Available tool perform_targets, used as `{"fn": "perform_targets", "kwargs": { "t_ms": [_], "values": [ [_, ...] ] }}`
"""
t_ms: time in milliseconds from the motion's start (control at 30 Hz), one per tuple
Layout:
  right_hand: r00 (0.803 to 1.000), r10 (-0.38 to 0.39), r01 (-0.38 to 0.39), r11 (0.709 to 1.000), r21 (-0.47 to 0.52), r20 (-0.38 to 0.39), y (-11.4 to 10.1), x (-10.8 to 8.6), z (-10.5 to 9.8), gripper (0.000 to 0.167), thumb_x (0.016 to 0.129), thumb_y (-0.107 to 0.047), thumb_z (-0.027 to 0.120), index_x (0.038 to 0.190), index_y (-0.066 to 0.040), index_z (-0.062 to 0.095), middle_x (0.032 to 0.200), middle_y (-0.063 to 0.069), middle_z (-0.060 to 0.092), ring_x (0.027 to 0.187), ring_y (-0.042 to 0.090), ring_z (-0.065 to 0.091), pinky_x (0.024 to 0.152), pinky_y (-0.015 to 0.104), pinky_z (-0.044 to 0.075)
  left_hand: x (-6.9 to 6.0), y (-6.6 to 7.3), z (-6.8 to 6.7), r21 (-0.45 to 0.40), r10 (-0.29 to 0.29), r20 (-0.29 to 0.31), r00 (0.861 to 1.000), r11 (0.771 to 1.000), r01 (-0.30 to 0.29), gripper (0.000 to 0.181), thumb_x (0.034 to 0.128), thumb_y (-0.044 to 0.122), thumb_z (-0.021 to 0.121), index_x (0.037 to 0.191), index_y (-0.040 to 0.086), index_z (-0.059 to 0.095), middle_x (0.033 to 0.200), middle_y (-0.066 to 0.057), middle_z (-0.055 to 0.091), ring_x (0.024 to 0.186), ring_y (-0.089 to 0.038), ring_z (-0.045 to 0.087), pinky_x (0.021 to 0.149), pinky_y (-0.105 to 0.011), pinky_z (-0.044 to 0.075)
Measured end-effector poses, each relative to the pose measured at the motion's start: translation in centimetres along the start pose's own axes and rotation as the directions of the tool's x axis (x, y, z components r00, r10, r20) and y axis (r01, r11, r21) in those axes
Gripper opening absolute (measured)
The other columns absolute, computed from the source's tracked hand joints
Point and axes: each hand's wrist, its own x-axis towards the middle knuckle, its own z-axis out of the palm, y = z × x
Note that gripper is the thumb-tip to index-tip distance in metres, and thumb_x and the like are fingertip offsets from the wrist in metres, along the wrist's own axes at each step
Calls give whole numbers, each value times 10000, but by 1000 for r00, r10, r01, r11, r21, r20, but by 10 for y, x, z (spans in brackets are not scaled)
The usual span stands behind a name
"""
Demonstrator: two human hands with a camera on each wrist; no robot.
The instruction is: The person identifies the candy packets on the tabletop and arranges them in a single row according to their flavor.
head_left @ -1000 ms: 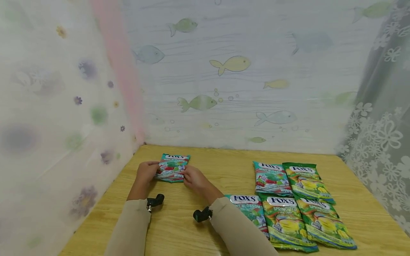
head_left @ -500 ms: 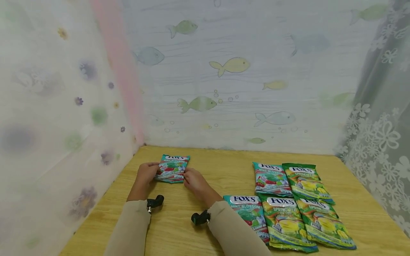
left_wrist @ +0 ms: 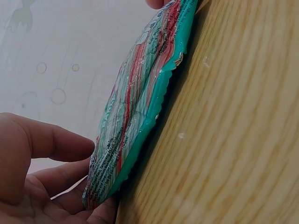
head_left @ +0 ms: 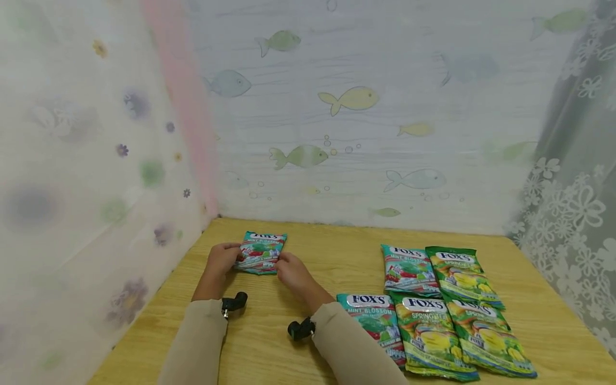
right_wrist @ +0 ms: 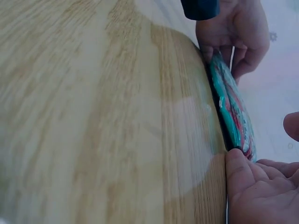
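Note:
A teal Fox's Mint Blossom candy bag (head_left: 262, 254) lies face up near the far left of the table. My left hand (head_left: 223, 261) holds its left edge; the left wrist view shows the thumb against the candy bag (left_wrist: 128, 112) from above and fingers along its side and underneath. At its right edge is my right hand (head_left: 294, 271). In the right wrist view, fingers of the right hand (right_wrist: 264, 189) touch the end of the candy bag (right_wrist: 233, 109), while the thumb stands apart from it.
On the right lie two more Mint Blossom bags (head_left: 410, 270) (head_left: 372, 321) and three green Spring Tea bags (head_left: 462, 272), close together in two rows. Walls border the wooden table (head_left: 269, 342) at the left and back. A black wrist camera (head_left: 301, 329) sits on the right sleeve.
The right hand's thumb and fingers have come slightly off the bag's top to its right edge. The left hand and the bag stay about where they were.

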Motion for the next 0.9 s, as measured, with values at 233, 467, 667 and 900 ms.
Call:
{"fn": "perform_targets", "kwargs": {
  "t_ms": [233, 467, 667, 900],
  "values": [
    [1000, 20, -20, 999, -46, 3, -7, -4, -1, 600, 1082, -261, 457, 1622, -40, 316, 968, 38, 601, 670, 143, 413, 744, 355, 421, -3, 3, 0, -18, -5, -8, 1000, 1000, 5, 508, 954, 128, 559, 1448, 15, 588, 1515, -223, 500, 1230, -300, 496, 969, -411, 470],
    [998, 55, -51, 977, -209, 12, -20, -13, -8, 584, 1092, -319, 449, 1600, -43, 366, 1141, 118, 622, 661, 149, 445, 754, 373, 427, -8, 12, 1, 102, 59, 27, 998, 993, -61, 555, 1020, 233, 540, 1506, -29, 489, 1540, -254, 464, 1361, -396, 485, 1118, -540, 449],
    [996, 90, -92, 949, -302, -20, -29, -17, -14, 652, 1061, -380, 525, 1584, -16, 387, 1432, 150, 581, 952, 241, 637, 955, 492, 517, -11, 23, 1, 253, 130, 20, 991, 958, -131, 613, 1020, 316, 537, 1515, -38, 462, 1548, -255, 462, 1404, -441, 452, 1143, -577, 423],
    [998, 66, -51, 906, -420, 20, -33, -23, -29, 676, 1041, -394, 555, 1575, -9, 404, 1553, 214, 487, 1354, 382, 539, 1102, 583, 459, -17, 34, 8, 253, 174, 51, 983, 950, -181, 605, 1001, 281, 570, 1513, -26, 471, 1563, -253, 450, 1389, -443, 472, 1105, -590, 454]
  ]
}}
